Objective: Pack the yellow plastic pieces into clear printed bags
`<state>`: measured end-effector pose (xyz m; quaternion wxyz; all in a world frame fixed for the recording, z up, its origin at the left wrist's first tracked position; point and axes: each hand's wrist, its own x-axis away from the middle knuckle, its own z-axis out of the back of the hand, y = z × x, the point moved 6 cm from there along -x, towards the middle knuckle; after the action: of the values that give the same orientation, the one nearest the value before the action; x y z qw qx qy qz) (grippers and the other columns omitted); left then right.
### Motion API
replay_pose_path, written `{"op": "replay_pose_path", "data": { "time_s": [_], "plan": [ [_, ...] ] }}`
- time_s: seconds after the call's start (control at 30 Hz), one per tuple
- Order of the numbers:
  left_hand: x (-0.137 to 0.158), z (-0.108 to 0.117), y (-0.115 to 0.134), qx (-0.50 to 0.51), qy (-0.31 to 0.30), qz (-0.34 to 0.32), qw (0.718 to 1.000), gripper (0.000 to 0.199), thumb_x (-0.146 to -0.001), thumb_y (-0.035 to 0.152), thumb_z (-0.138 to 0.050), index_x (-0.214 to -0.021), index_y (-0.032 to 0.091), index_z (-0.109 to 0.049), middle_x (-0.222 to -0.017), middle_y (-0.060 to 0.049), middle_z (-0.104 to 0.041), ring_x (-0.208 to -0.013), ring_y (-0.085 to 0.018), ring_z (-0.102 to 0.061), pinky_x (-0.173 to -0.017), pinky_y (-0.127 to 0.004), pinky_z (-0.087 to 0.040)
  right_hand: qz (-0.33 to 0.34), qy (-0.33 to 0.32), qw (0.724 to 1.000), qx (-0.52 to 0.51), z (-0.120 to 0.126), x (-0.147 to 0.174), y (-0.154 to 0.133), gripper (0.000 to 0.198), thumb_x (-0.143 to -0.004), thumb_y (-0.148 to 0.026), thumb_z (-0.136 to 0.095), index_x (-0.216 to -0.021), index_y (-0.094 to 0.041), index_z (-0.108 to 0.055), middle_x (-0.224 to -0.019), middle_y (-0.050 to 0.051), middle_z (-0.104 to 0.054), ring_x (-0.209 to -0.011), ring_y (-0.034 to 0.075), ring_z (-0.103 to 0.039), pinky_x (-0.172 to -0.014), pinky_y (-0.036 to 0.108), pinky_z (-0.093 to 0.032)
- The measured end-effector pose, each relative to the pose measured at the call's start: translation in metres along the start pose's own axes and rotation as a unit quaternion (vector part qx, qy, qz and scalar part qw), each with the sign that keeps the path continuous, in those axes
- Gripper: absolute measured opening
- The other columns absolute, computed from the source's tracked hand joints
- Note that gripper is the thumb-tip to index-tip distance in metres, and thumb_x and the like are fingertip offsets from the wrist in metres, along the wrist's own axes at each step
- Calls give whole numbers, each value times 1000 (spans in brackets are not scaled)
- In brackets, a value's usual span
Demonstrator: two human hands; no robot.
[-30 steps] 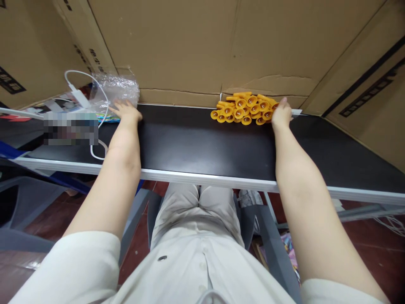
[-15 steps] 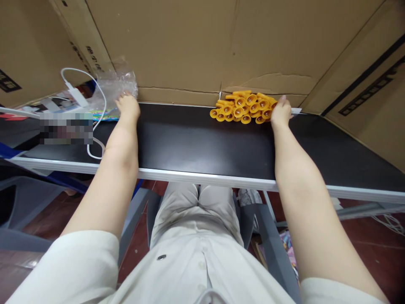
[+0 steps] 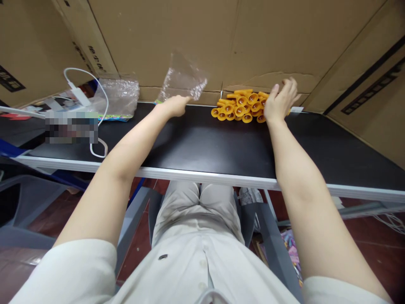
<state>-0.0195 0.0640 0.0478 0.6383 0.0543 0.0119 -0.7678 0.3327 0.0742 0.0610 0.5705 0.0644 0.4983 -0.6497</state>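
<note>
Orange-yellow pieces with flared, cup-like ends lie in a heap, openings facing the viewer, near the back edge of a black tabletop, right of centre. Seen from the wearer's own head, 2 bare arms reach forward across the table. The left hand, back of the hand upward, is mostly closed, its fingers curled at the lower edge of 1 clear plastic bag; the exact grip is hidden. The crinkled bag stands up beyond the hand, in front of a brown cardboard wall, left of the heap and apart from it. The right hand is open and holds nothing visible, thumb apart and fingers raised, at the right end of the heap, partly covering it; whether it touches the pieces cannot be told. Farther left, more clear bags with a bright coloured lower edge lie against the cardboard, beside a looping white cable with a white plug. A pixelated patch hides what is next to them. Below the table's silver edge are the wearer's pale trousers, a grey chair and a dark red floor.
</note>
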Motion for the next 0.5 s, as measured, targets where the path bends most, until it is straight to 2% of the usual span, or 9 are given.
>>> {"op": "replay_pose_path", "data": {
  "time_s": [0.07,0.13,0.27,0.37,0.5],
  "plan": [
    [1,-13,7,4,-37,-23,999,92,-82,4,-57,-169,30,-49,-159,-8,-65,-149,-33,-59,-123,-40,-46,50,-10,999,-7,-3,4,-14,45,-106,-37,-29,-145,-31,-51,-177,10,-38,-165,34,-25,-134,65,6],
    [3,-22,6,11,-50,-34,998,95,-76,3,-57,-167,32,-53,-161,-5,-64,-151,-31,-58,-126,-38,-44,96,-34,995,-10,-9,10,-28,47,-105,-40,-30,-146,-32,-51,-179,5,-36,-167,33,-21,-136,63,9],
    [7,-31,-13,25,-64,-45,997,94,-72,2,-55,-163,28,-59,-165,-4,-61,-154,-27,-56,-127,-31,-41,205,-136,969,-4,-29,29,-58,53,-104,-52,-29,-146,-38,-58,-172,-2,-46,-168,36,-16,-137,67,9],
    [9,-32,-29,47,-71,-48,995,93,-70,2,-54,-158,30,-64,-162,-1,-64,-152,-23,-59,-124,-25,-43,279,-219,935,7,-48,49,-77,57,-102,-49,-30,-148,-35,-60,-168,3,-52,-166,41,-23,-135,74,7],
    [12,-29,-32,94,-77,-50,991,92,-67,1,-51,-151,31,-70,-152,3,-72,-147,-18,-63,-123,-25,-44,325,-273,905,30,-75,72,-91,56,-101,-38,-39,-151,-25,-59,-161,13,-58,-154,45,-43,-129,84,0]
  ]
}}
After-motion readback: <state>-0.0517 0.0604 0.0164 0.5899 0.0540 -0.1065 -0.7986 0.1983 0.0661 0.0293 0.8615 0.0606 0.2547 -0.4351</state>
